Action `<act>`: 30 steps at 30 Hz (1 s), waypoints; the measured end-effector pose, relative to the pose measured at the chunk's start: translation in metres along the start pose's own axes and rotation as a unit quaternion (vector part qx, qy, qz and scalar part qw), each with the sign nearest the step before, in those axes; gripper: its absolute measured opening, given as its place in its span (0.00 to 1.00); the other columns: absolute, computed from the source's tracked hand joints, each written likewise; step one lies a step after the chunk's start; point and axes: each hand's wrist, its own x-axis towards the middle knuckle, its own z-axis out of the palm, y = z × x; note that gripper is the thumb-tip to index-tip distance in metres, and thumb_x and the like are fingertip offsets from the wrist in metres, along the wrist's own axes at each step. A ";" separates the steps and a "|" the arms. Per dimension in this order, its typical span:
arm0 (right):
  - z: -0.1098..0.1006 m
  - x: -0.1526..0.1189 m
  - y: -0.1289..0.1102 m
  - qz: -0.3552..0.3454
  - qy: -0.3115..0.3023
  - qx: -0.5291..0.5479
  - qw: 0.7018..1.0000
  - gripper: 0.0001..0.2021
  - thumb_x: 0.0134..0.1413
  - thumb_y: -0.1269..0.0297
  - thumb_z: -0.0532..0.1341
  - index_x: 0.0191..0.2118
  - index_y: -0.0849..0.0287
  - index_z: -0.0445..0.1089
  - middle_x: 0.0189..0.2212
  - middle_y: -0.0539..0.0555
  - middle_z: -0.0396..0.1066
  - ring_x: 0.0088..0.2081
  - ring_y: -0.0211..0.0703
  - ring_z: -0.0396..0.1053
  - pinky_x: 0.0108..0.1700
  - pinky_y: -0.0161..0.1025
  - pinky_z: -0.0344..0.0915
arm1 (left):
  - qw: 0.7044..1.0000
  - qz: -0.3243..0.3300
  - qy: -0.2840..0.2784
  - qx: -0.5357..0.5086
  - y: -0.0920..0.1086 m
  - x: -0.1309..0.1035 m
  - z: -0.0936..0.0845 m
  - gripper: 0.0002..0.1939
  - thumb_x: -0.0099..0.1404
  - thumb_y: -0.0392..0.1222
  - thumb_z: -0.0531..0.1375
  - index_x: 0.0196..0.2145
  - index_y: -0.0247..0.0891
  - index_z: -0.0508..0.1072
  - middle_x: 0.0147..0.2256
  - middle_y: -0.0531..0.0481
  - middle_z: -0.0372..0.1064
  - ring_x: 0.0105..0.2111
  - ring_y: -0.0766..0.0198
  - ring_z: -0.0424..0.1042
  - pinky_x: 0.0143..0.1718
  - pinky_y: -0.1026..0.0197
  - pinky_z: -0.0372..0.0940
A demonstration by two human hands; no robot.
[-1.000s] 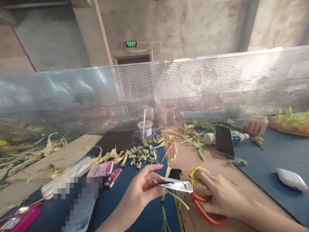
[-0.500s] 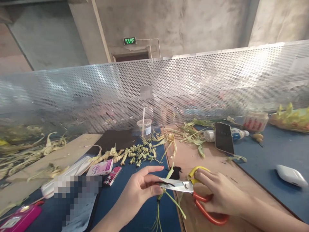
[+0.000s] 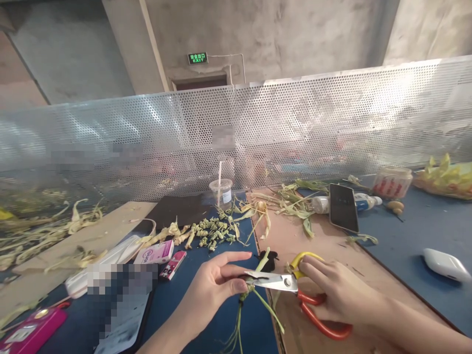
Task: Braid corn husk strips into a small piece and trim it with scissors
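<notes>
My left hand (image 3: 217, 285) pinches a green plant stem (image 3: 270, 309) near the bottom centre, its forefinger stretched out above. Thin roots or strands hang below my fingertips. In my right hand (image 3: 332, 290) are scissors (image 3: 287, 283) with one yellow and one red handle, their blades pointing left at the stem beside my left fingertips. The blades look nearly closed, and their tips are partly hidden by the stem and my fingers. A black object (image 3: 270, 259) lies just behind the stem. Behind my left hand is a pile of small knotted green pieces (image 3: 216, 231).
A plastic cup with a straw (image 3: 221, 194) stands before the perforated metal screen (image 3: 295, 128). To the right are a propped phone (image 3: 342, 207), a bottle, a jar (image 3: 393, 183) and a white case (image 3: 445, 264). At left lie another phone (image 3: 125, 314), small packs (image 3: 155, 253) and dried stalks.
The scissor blades have closed a little at the stem. Both hands stay nearly in place, and the view has shifted slightly.
</notes>
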 end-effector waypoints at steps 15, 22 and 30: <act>0.001 -0.001 0.000 -0.002 0.008 0.003 1.000 0.10 0.37 0.71 0.53 0.31 0.55 0.53 0.27 0.50 0.62 0.24 0.39 0.61 0.22 0.34 0.52 | 1.000 -0.017 0.005 -0.002 0.008 0.000 0.000 0.26 0.51 0.48 0.65 0.47 0.37 0.68 0.39 0.44 0.75 0.40 0.57 0.71 0.43 0.58 0.62; 0.000 -0.002 -0.002 0.015 -0.010 0.016 1.000 0.09 0.36 0.71 0.53 0.29 0.55 0.53 0.26 0.50 0.61 0.24 0.38 0.60 0.24 0.34 0.52 | 0.999 0.013 -0.026 0.014 0.001 -0.001 -0.003 0.20 0.54 0.44 0.64 0.46 0.41 0.70 0.36 0.49 0.73 0.34 0.64 0.69 0.38 0.61 0.62; -0.007 0.001 -0.011 0.031 -0.062 0.082 0.994 0.09 0.38 0.70 0.55 0.30 0.55 0.55 0.30 0.51 0.63 0.26 0.39 0.62 0.26 0.34 0.55 | 0.993 0.073 -0.077 0.049 0.003 -0.006 0.000 0.21 0.55 0.40 0.63 0.47 0.50 0.70 0.62 0.48 0.43 0.31 0.67 0.66 0.35 0.56 0.66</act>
